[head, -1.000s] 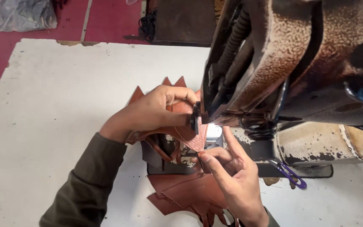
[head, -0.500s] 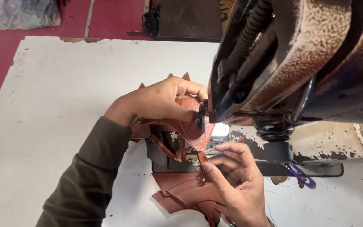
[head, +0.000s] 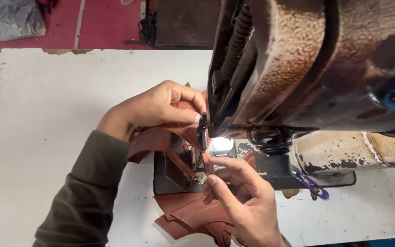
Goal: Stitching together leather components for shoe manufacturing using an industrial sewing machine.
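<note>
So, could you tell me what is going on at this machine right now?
A person is working brown leather pieces at an old, worn sewing machine on a white table. The left hand presses a folded piece of leather against the needle area, where a small lamp shines. The right hand pinches the leather from below, just in front of the needle. More leather hangs toward the person. Small purple-handled snips lie by the machine's base.
</note>
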